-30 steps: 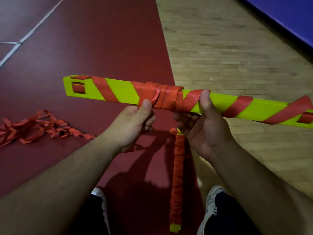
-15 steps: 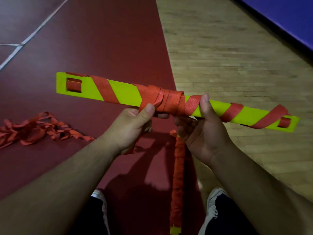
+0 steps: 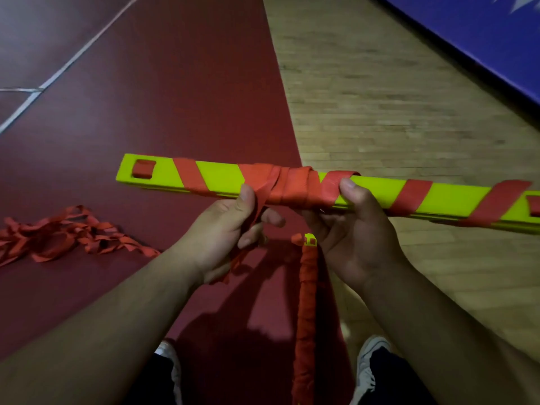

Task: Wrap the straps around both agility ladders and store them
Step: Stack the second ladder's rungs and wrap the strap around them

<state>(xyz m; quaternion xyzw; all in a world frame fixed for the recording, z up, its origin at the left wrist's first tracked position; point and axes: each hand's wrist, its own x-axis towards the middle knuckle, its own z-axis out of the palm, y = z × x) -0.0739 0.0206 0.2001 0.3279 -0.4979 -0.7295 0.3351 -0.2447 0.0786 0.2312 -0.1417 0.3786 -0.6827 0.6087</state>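
I hold a stack of neon-yellow ladder rungs level in front of me, with a red strap wound round it in spirals and bunched thick at the middle. My left hand pinches the strap's loose end just left of the bunch, thumb on top. My right hand grips the bundle from below, thumb pressing the strap on its top face. A second ladder bundle, fully wound in red strap, lies on the floor between my feet.
A loose heap of red strap lies on the dark red floor at the left. Wooden flooring runs on the right, bordered by a blue mat at the top right. My shoes show at the bottom.
The bundle has shifted right and lower in view, its right end now past the frame edge. Both hands keep their hold near the middle wrap.
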